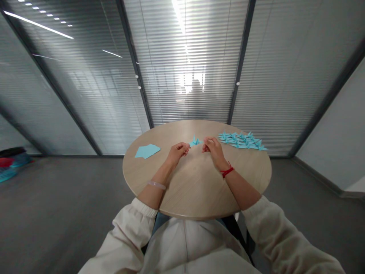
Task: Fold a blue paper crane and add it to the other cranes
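A light blue paper crane [195, 142] is between my two hands above the middle of the round table. At its left wing tip, my left hand [179, 150] is closed in a pinch, with thumb and forefinger together. My right hand [211, 147] pinches in the same way at the right wing tip, its other fingers curled in. The crane's pointed neck and tail stick up between the wings. Exactly where the fingertips meet the paper is too small to see well.
Several finished blue cranes [242, 140] lie in rows at the table's right. Blue paper sheets [147, 151] overlap at the left. The wooden table [194, 190] stands before blind-covered glass panels [188, 102]. Red and blue items [11, 163] rest on the floor at far left.
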